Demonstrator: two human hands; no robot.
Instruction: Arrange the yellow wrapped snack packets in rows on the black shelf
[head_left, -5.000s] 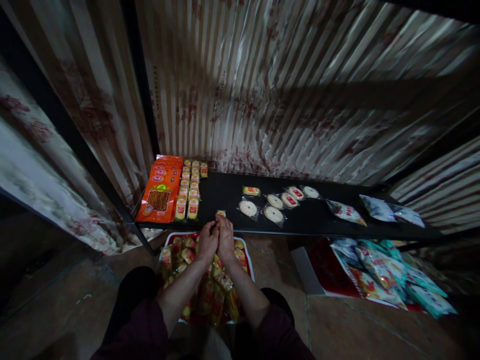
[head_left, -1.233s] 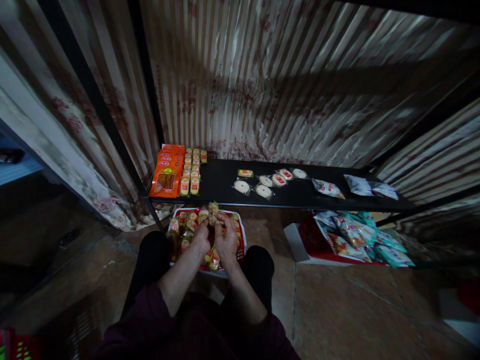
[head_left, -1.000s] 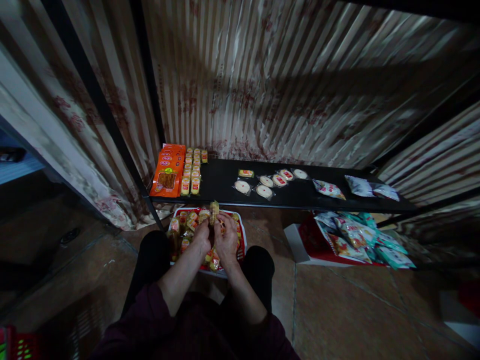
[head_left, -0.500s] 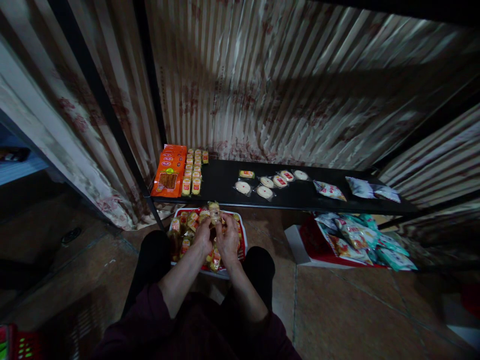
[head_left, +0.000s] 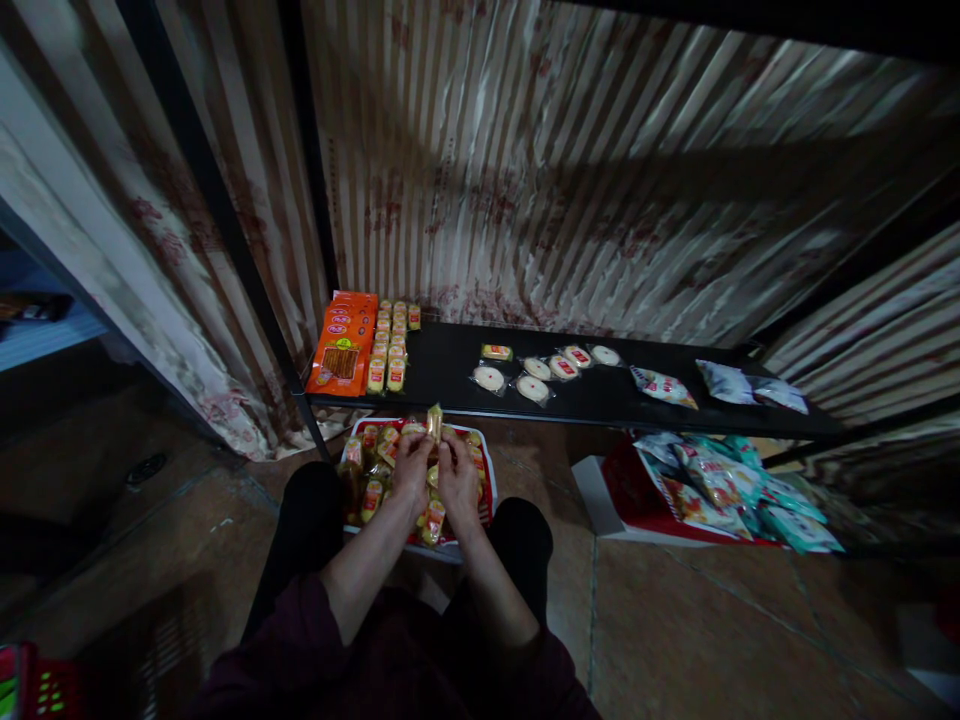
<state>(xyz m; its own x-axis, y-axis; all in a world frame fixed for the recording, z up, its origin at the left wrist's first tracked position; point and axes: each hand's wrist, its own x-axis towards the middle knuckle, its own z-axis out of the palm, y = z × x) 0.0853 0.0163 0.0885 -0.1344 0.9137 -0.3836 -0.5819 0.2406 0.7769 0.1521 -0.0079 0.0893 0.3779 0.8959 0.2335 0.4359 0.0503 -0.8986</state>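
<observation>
My left hand point(head_left: 411, 470) and my right hand point(head_left: 458, 478) meet above a white-rimmed box point(head_left: 489, 478) between my knees. Both are closed around one small wrapped cake point(head_left: 434, 423), held upright between the fingertips. Its yellowish wrapper sticks up past my fingers, while the lower part is hidden by them. Under my wrists the box holds many similar wrapped cakes point(head_left: 372, 498) with red and yellow labels. Past the box, rows of the same cakes point(head_left: 396, 373) stand on a black shelf point(head_left: 450, 375), beside orange snack packets point(head_left: 341, 345).
Round white wrapped biscuits point(head_left: 489, 378) and one cake point(head_left: 496, 352) lie mid-shelf, with small bags point(head_left: 664, 386) farther right. Below the shelf's right half, a red-and-white carton point(head_left: 622, 490) holds green and white packets. Shelf posts point(head_left: 307, 150) rise at the left. A red basket point(head_left: 52, 690) sits lower left.
The wrapped cake has turned more upright between my fingers, and my hands have drawn slightly closer together. The whole view has shifted a little.
</observation>
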